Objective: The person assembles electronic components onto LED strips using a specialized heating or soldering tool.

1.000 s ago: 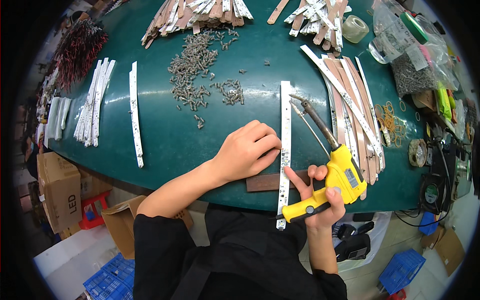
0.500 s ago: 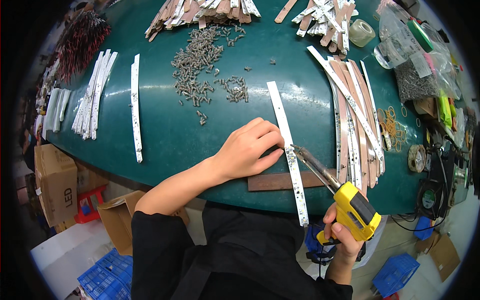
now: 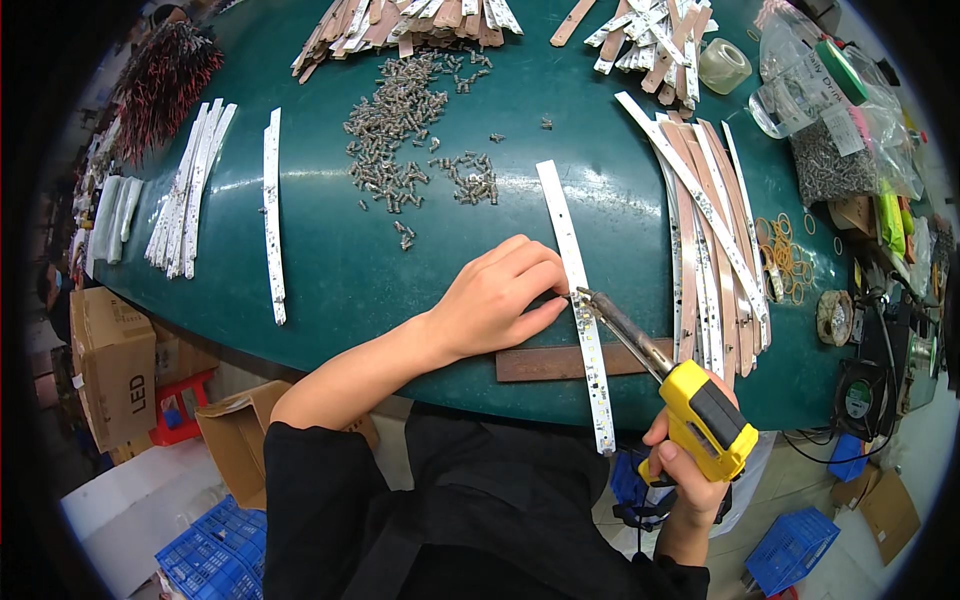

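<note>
A white LED circuit strip (image 3: 592, 370) lies slantwise in front of me, across a brown flat bar (image 3: 540, 364), its near end jutting past the table edge. At the strip's left edge my left hand (image 3: 505, 292) is closed, thumb and fingers pinched together; what they grip is too small and covered to name. My right hand (image 3: 690, 475) is wrapped round the yellow and black handle of a soldering gun (image 3: 708, 420). The gun's tip meets the strip close to my left fingertips, by a small dark part.
Small metal parts (image 3: 395, 110) lie heaped on the green table (image 3: 330, 290). White and brown strips (image 3: 715, 240) are stacked at right, with more (image 3: 405, 25) at the far side. White strips (image 3: 190, 190) lie left. Rubber bands (image 3: 790, 260) and a bag of parts (image 3: 830, 160) sit far right.
The soldering gun and my right hand have shifted very slightly left, tip still at the strip. The LED strip's near end has also moved a touch left. My left hand stays put.
</note>
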### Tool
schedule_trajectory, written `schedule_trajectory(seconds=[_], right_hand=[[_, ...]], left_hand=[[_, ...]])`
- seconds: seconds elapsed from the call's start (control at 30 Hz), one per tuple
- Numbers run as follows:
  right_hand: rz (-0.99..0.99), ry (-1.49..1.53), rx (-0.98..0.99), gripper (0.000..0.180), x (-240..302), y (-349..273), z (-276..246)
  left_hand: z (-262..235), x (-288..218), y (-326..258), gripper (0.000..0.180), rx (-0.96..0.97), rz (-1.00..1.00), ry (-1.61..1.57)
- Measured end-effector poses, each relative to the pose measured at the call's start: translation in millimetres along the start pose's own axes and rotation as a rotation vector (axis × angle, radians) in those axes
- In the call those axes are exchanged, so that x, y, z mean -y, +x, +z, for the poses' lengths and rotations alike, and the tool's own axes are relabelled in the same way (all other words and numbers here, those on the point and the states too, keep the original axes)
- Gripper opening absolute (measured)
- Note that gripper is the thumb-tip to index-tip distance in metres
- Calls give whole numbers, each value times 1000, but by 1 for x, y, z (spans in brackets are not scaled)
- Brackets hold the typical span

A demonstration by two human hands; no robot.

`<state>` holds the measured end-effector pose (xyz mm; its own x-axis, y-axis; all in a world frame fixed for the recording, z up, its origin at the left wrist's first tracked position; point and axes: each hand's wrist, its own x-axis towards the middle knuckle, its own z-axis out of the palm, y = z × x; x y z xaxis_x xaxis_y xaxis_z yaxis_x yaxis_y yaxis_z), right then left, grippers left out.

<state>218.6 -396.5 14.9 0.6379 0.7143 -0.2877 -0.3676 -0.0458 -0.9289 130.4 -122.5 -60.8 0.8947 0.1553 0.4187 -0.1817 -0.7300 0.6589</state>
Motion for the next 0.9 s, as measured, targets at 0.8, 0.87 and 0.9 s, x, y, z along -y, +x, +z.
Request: schedule_trajectory(seconds=[0.8, 0.87, 0.9], right_hand=[[-158, -75, -140, 75, 18, -6, -7], [-282, -202, -237, 75, 36, -10, -11], [-310, -321, -278, 75, 47, -13, -19]], left_hand=[[0, -1, 2, 16, 9, 8, 24], [1, -1, 3, 16, 8, 5, 24], [1, -1, 3, 16, 6, 14, 15]])
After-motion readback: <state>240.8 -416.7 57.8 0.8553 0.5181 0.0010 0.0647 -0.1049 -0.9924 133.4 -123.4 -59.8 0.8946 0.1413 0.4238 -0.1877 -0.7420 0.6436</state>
